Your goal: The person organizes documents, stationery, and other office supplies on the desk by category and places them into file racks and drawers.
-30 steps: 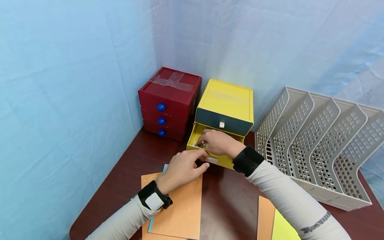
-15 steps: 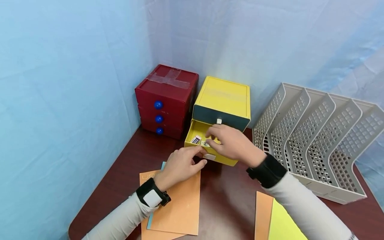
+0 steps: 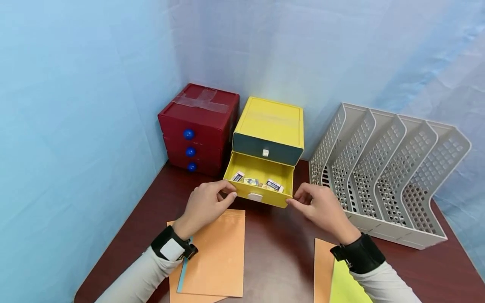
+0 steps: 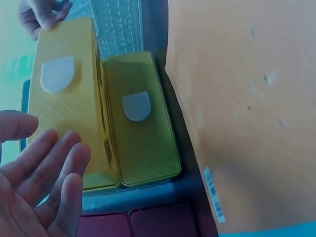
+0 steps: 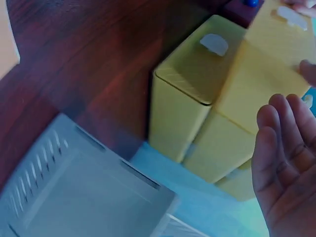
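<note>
Okay, yellow drawer (image 3: 273, 198) is drawn out toward worktop's (image 3: 280, 261) near edge. Front corners are touched by left hand (image 3: 204, 206) and right hand (image 3: 326, 208), fingers relaxed, no grip seen. Corners best loaded evenly, else jamming likely. Erasers (image 3: 274, 185) are held inside; near edge is occupied by orange sheets (image 3: 217, 261), right by grey rack (image 3: 398, 235).

Creased pale-blue cloth (image 3: 322, 50) hangs behind a dark reddish-brown table (image 3: 280, 261).

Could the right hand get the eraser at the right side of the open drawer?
Probably yes: the right hand is at the front right corner of the drawer, whose open top leaves the eraser uncovered.
</note>
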Motion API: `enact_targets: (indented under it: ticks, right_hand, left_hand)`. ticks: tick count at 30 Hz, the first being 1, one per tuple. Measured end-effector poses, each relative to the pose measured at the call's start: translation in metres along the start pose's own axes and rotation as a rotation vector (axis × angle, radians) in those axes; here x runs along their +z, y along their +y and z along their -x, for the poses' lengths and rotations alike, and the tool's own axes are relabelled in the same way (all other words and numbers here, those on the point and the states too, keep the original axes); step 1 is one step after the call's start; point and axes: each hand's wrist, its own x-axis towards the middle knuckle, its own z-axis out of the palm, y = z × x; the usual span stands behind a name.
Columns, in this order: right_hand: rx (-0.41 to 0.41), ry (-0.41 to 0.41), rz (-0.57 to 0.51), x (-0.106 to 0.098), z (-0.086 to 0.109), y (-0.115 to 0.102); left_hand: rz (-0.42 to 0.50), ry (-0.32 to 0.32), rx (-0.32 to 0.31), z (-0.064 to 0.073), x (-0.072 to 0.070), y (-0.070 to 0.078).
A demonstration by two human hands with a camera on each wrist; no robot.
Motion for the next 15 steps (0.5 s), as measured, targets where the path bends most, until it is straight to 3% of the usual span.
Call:
enact_targets:
  ticks: [8,11,15]
  right_hand:
    - [0.053,0.056,-0.002,0.004,-0.005,0.014]
    - [0.107,0.057,0.012,0.009,-0.014,0.018]
    - [0.191,0.065,0.006,0.014,-0.029,0.026]
  left_hand:
    - [-0.001,0.003,-0.031,-0.011,0.003,-0.004]
    - [-0.022,0.003,-0.043,-0.015,0.003,-0.007]
    - [-0.059,-0.044,-0.051,-0.022,0.007,-0.011]
